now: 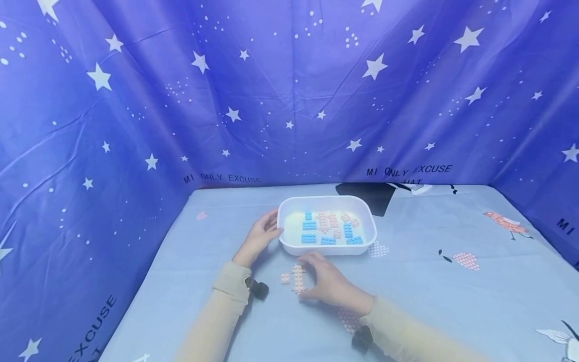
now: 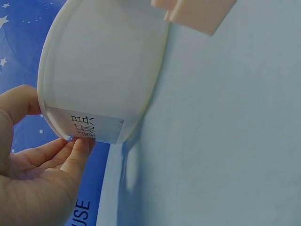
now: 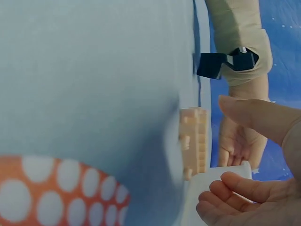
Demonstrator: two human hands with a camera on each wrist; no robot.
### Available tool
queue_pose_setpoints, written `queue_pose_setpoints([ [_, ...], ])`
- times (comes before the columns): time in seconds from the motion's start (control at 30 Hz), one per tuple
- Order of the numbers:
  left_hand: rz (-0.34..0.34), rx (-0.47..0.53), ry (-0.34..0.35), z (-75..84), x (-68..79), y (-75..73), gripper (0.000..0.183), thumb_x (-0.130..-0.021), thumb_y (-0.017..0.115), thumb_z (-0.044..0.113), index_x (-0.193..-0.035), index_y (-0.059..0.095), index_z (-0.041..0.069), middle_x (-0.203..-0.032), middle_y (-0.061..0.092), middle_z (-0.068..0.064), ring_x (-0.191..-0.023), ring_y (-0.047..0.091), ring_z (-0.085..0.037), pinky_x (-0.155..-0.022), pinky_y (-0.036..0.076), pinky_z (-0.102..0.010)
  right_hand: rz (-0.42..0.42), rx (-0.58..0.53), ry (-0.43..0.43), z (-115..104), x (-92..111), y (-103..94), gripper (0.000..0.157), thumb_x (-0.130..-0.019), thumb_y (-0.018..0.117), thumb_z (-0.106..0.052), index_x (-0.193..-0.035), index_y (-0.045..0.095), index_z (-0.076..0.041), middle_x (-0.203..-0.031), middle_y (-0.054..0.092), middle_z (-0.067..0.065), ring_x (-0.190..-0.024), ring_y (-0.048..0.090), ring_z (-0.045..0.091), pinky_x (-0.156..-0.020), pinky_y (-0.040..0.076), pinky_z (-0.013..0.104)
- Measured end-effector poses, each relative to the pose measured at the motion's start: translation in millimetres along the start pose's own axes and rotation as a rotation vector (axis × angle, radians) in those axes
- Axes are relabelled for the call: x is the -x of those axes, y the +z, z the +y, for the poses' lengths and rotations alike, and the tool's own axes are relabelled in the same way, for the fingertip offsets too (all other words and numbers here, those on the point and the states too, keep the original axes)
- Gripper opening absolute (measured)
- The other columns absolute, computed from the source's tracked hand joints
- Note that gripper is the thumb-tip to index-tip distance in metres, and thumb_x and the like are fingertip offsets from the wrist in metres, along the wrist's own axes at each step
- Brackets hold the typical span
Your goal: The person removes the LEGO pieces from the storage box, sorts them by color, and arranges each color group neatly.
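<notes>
A white plastic tub (image 1: 325, 250) holds several blue building bricks (image 1: 309, 239) and several pink building bricks (image 1: 323, 221). My left hand (image 1: 259, 237) grips the tub's left end by its rim, near a label (image 2: 101, 126) on the outside wall. In front of the tub lies a long pink brick piece (image 1: 298, 279) with small pegs sticking out at its sides. Around it my right hand (image 1: 332, 281) spreads thumb and fingers; a gap shows between them in the right wrist view. A small pink brick (image 1: 285, 278) lies just left of the long piece.
A pale blue printed cloth (image 1: 429, 301) covers the table. Behind and at both sides hangs a blue curtain (image 1: 289, 90) with white stars. Each forearm wears a black wrist mount, such as the left mount (image 1: 259, 289).
</notes>
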State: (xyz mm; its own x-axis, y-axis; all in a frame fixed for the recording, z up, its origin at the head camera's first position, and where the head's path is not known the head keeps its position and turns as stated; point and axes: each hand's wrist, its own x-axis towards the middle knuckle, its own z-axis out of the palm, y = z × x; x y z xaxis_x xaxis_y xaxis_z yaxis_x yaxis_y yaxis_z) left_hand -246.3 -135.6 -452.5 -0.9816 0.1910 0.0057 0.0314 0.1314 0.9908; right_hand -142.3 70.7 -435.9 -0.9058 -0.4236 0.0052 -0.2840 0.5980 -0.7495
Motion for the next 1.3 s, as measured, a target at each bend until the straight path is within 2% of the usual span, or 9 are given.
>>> queue_pose_setpoints([
  [0.23,0.009,-0.003,-0.007,-1.3,0.1,-0.5,0.064,-0.09,0.062,0.005,-0.149,0.036,0.008,-0.15,0.041,-0.017,-0.138,0.041,-0.032,-0.116,0.035,-0.041,0.05,-0.035,0.021,-7.4,4.4,-7.5,0.069,-0.069,0.085,-0.021,-0.129,0.056,-0.008,-0.129,0.058,0.01,-0.119,0.056,0.033,-0.105,0.045,0.051],
  [0.37,0.014,0.001,-0.003,-1.7,0.6,-1.4,0.064,-0.09,0.063,0.005,-0.148,0.036,0.007,-0.151,0.04,-0.018,-0.138,0.041,-0.033,-0.116,0.035,-0.042,0.076,-0.06,0.02,-10.2,5.5,-14.2,0.06,-0.072,0.083,-0.018,-0.126,0.059,-0.01,-0.125,0.061,0.008,-0.115,0.059,0.031,-0.101,0.05,0.048],
  [0.53,0.016,0.004,-0.001,-2.8,0.6,-2.3,0.063,-0.09,0.062,0.004,-0.148,0.037,0.006,-0.151,0.04,-0.018,-0.139,0.04,-0.033,-0.116,0.035,-0.042,0.113,-0.121,0.033,-10.0,4.0,-22.9,0.054,-0.075,0.082,-0.015,-0.124,0.061,-0.012,-0.126,0.061,0.005,-0.117,0.059,0.028,-0.104,0.048,0.047],
  [0.63,0.014,0.0,0.0,-2.5,0.3,-2.2,0.063,-0.09,0.062,0.004,-0.148,0.037,0.006,-0.15,0.04,-0.018,-0.139,0.04,-0.033,-0.116,0.035,-0.042,0.133,-0.139,0.011,-6.7,0.8,-28.0,0.055,-0.074,0.082,-0.016,-0.124,0.061,-0.009,-0.125,0.062,0.006,-0.116,0.059,0.027,-0.104,0.048,0.045],
  [0.8,0.016,0.006,-0.011,-1.2,0.2,-1.6,0.063,-0.089,0.063,0.005,-0.147,0.038,0.007,-0.15,0.042,-0.016,-0.139,0.041,-0.032,-0.116,0.035,-0.039,0.167,-0.148,-0.082,-2.6,-6.5,-38.0,0.057,-0.073,0.083,-0.013,-0.124,0.06,-0.001,-0.124,0.063,0.013,-0.113,0.061,0.032,-0.101,0.052,0.042],
  [0.87,0.013,0.011,-0.011,-0.6,0.4,-1.4,0.064,-0.089,0.063,0.005,-0.148,0.037,0.007,-0.15,0.042,-0.016,-0.139,0.04,-0.031,-0.117,0.035,-0.039,0.18,-0.144,-0.088,-2.0,-9.5,-42.3,0.057,-0.073,0.083,-0.012,-0.124,0.06,-0.001,-0.124,0.062,0.014,-0.112,0.061,0.033,-0.099,0.053,0.041],
  [1.03,0.001,0.027,-0.003,0.5,1.3,-1.0,0.066,-0.089,0.063,0.004,-0.149,0.034,0.004,-0.151,0.038,-0.02,-0.14,0.037,-0.034,-0.118,0.033,-0.041,0.199,-0.127,-0.062,-0.7,-18.0,-53.9,0.059,-0.074,0.083,-0.013,-0.127,0.059,-0.003,-0.124,0.062,0.015,-0.11,0.062,0.034,-0.096,0.055,0.04],
  [1.2,0.0,0.034,-0.004,0.9,0.7,-0.2,0.066,-0.09,0.062,0.003,-0.149,0.033,0.004,-0.151,0.038,-0.021,-0.14,0.038,-0.034,-0.117,0.033,-0.041,0.215,-0.128,-0.062,7.3,-30.9,-65.5,0.061,-0.075,0.082,-0.011,-0.128,0.056,0.003,-0.126,0.06,0.021,-0.108,0.062,0.038,-0.094,0.056,0.041],
  [1.3,0.003,0.03,-0.005,1.2,1.0,-1.7,0.065,-0.09,0.062,0.003,-0.148,0.035,0.004,-0.15,0.041,-0.02,-0.139,0.04,-0.034,-0.116,0.035,-0.04,0.22,-0.143,-0.019,12.7,-41.7,-70.4,0.061,-0.075,0.081,-0.011,-0.129,0.056,0.002,-0.127,0.059,0.021,-0.109,0.062,0.037,-0.095,0.055,0.042],
])
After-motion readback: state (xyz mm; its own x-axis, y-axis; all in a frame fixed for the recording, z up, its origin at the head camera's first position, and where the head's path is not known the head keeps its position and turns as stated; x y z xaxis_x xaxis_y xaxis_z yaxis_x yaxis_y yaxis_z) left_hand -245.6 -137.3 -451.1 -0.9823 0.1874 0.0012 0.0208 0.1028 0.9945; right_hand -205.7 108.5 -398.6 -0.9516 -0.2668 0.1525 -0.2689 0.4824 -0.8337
